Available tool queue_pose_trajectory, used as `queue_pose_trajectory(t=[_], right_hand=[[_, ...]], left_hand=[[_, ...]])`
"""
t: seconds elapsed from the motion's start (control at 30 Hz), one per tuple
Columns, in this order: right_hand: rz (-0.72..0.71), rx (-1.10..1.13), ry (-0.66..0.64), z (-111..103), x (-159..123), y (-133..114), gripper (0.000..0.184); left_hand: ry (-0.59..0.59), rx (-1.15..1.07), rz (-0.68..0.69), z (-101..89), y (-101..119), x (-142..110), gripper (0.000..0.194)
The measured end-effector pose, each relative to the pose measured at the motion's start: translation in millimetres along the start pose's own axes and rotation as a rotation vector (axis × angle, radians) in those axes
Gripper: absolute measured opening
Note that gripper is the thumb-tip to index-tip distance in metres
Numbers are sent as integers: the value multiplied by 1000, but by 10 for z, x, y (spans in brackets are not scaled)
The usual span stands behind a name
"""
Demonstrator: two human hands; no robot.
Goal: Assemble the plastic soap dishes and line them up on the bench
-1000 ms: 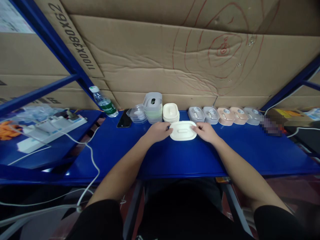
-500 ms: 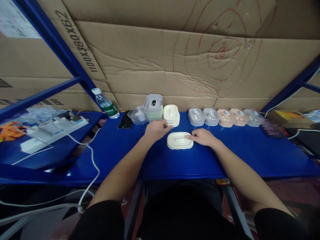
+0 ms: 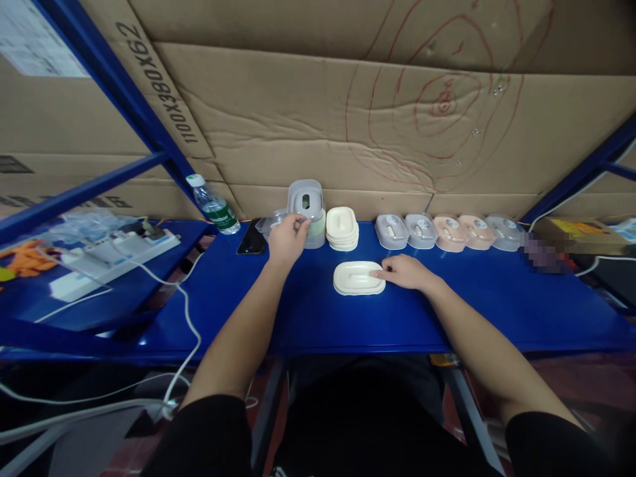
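Note:
My left hand [image 3: 288, 240] is at the front left of a stack of plastic parts, fingers closed on the rim of the top grey plastic cover [image 3: 314, 207], which has an oval slot. The cover is tilted up a little above the light green part [image 3: 317, 228] under it. My right hand [image 3: 405, 271] pinches the right end of a cream oblong plastic tray [image 3: 346, 283] lying flat on the blue table. Close behind the tray stands a stack of cream plastic pieces [image 3: 342, 232]. Clear plastic covers [image 3: 272, 222] are partly hidden behind my left hand.
A row of several grey and pink lidded boxes [image 3: 450, 233] stands at the back right. Farther left are a black phone [image 3: 251, 240], a water bottle [image 3: 218, 212] and a white power strip [image 3: 119, 262] with cables. Cardboard [image 3: 278, 119] walls the back.
My left hand has moved left from beside the cream stack to the grey stack and taken hold of its top cover, which is raised slightly. My right hand stays on the cream tray.

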State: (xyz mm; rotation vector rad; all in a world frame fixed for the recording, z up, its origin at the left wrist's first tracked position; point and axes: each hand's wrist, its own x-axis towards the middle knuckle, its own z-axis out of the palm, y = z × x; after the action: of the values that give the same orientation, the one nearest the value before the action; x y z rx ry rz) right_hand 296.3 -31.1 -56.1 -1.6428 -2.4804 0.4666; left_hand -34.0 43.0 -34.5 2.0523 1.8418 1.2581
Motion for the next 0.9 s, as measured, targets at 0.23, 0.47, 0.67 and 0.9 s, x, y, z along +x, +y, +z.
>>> queue_pose_trajectory(t=[0.23,0.47,0.67,0.9], right_hand=[[8,19,0,-25,-7,-14,58],[60,192,283,-32,2,15,44],[-25,450,555,-45,-16,8,61],[-78,593,584,-49,-53,32,59]], left_hand=[[123,-132,69,-1,9,-11,31],[165,-381,127,-148,322,-182,32],[-395,-797,97,-188,628,-375,38],[-597,-980,-60,-11,647,-424,41]])
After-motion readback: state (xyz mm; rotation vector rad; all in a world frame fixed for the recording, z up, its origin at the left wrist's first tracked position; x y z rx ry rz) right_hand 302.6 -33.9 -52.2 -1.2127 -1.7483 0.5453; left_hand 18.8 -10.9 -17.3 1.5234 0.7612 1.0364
